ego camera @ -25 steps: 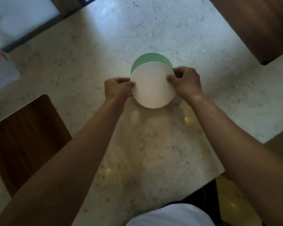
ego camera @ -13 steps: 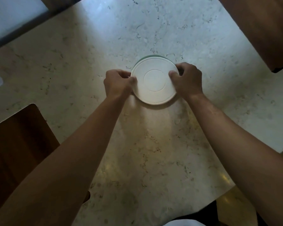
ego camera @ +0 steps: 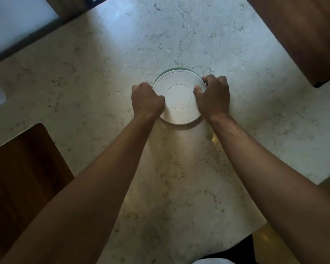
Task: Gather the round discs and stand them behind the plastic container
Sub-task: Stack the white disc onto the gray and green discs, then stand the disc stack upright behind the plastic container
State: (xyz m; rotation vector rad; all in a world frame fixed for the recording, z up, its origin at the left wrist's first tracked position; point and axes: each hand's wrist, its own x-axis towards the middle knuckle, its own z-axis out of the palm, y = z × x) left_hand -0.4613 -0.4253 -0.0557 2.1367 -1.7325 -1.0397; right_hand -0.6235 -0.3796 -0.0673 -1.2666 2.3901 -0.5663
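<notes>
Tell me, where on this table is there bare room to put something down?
Plenty: the marble tabletop is bare beyond the white disc, and bare to the left toward the wooden chair seat. The near patch between the forearms is also free. It is crowded only at the center, where the left hand and right hand grip the disc over a green one.

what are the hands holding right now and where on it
Both hands hold the white disc by its rim: left hand on the left edge, right hand on the right edge. A green disc peeks out beneath it.
</notes>
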